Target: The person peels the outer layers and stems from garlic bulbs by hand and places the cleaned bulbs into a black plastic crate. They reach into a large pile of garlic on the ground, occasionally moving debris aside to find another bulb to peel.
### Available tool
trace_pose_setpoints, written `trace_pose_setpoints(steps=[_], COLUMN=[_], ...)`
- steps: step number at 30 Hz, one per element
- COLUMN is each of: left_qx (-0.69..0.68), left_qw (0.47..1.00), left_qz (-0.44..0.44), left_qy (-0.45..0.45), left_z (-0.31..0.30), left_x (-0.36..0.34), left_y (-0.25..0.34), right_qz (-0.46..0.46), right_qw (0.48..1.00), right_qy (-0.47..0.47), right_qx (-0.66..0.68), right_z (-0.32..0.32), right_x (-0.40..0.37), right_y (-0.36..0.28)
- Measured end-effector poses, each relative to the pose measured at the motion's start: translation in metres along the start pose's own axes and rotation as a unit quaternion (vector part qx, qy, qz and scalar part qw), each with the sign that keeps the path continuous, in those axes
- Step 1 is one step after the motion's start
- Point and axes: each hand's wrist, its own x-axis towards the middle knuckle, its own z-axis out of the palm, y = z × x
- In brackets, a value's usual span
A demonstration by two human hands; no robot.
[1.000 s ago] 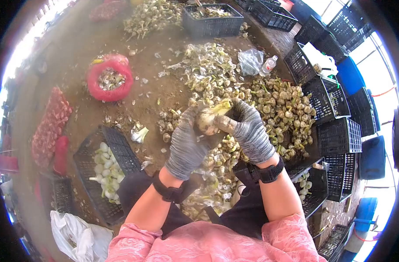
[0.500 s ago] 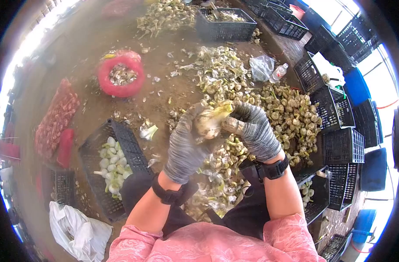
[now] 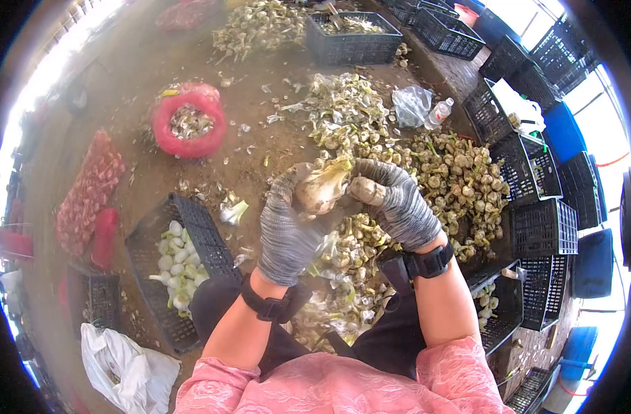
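Observation:
In the head view, a garlic bulb [image 3: 320,192] with a pale stem stub is held up in front of me. My left hand [image 3: 288,228], in a grey striped glove, is closed around its round end. My right hand [image 3: 396,203], gloved likewise, has its fingers bent at the stem side, the thumb close to the bulb; the exact contact is partly hidden. Beneath the hands lie loose garlic skins [image 3: 350,272] between my legs. A heap of unpeeled garlic bulbs [image 3: 460,183] sits to the right. Cleaned white bulbs [image 3: 179,259] lie in a black crate [image 3: 208,234] on the left.
A pink mesh bag [image 3: 189,150] with its mouth rolled down stands ahead left, a filled mesh sack [image 3: 91,193] further left. Black crates [image 3: 543,228] line the right side. A plastic bottle [image 3: 439,112] lies beyond the heap. A white sack [image 3: 125,366] is at lower left.
The bulb has tipped slightly left and turned to show more of its pale, layered side. My right fingers have shifted a little left along the stem side.

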Motion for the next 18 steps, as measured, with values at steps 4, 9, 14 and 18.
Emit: trace_pose_setpoints(steps=[4, 9, 14, 18], left_qx=[0.178, 0.316, -0.048, -0.119], left_qw=[0.982, 0.940, 0.998, 0.977], left_qz=[0.068, 0.131, -0.035, -0.174], left_qy=[0.018, 0.014, -0.024, -0.020], left_z=[-0.014, -0.014, -0.008, -0.012], left_x=[-0.002, -0.005, 0.000, -0.003], left_y=[-0.017, -0.007, 0.014, 0.020], right_qz=[-0.010, -0.003, -0.055, -0.055], right_qw=[0.993, 0.986, 0.988, 0.997], right_qy=[0.003, 0.020, 0.011, -0.007], right_qx=[-0.118, -0.167, -0.147, -0.063], right_z=[0.014, 0.018, 0.021, 0.028], right_x=[-0.005, -0.007, -0.011, -0.015], right_y=[-0.004, 0.000, -0.004, -0.002])
